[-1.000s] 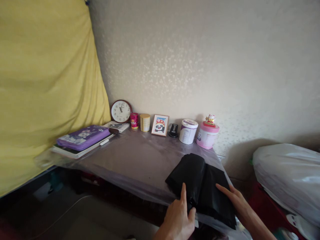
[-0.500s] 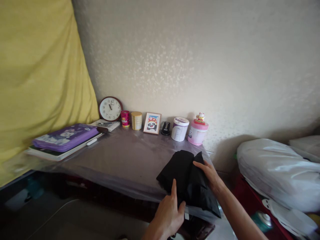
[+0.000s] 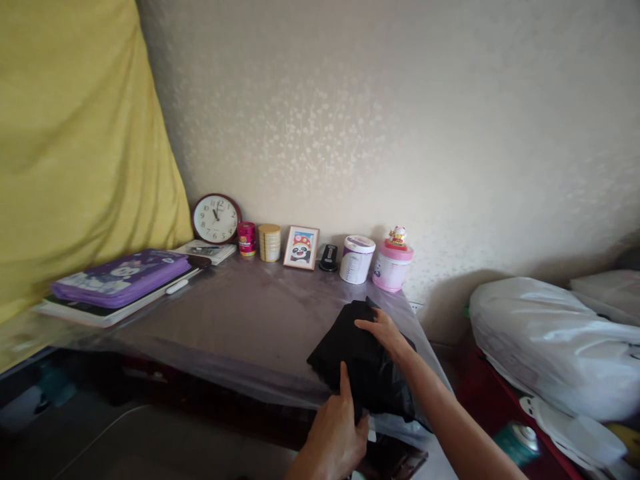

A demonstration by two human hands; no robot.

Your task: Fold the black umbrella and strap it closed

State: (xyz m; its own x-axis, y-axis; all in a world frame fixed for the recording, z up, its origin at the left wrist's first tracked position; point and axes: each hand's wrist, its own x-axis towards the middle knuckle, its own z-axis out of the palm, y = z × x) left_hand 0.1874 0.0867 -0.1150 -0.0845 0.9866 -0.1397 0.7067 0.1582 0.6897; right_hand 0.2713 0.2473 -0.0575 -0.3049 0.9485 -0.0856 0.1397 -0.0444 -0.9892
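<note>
A black plastic bag (image 3: 340, 347) lies partly folded at the table's front right corner, its near edge hanging over. My left hand (image 3: 335, 427) is at that near edge, index finger stretched out on the black plastic and the other fingers curled by the edge, mostly hidden. On the far right part of the bag, my right hand (image 3: 383, 330) grips a folded-over flap, thumb on top, with the remaining fingers largely out of sight.
Along the wall stand a clock (image 3: 217, 219), a pink can (image 3: 247, 239), a yellow-lidded jar (image 3: 270, 243), a panda picture frame (image 3: 301, 248), a white tub (image 3: 357, 260) and a pink tub (image 3: 393, 267). A purple case (image 3: 125, 277) sits left; a white bag (image 3: 545, 340), right.
My right hand has moved left across the bag, carrying the right flap inward over the rest. My left hand has stayed nearly in place. The view has shifted slightly.
</note>
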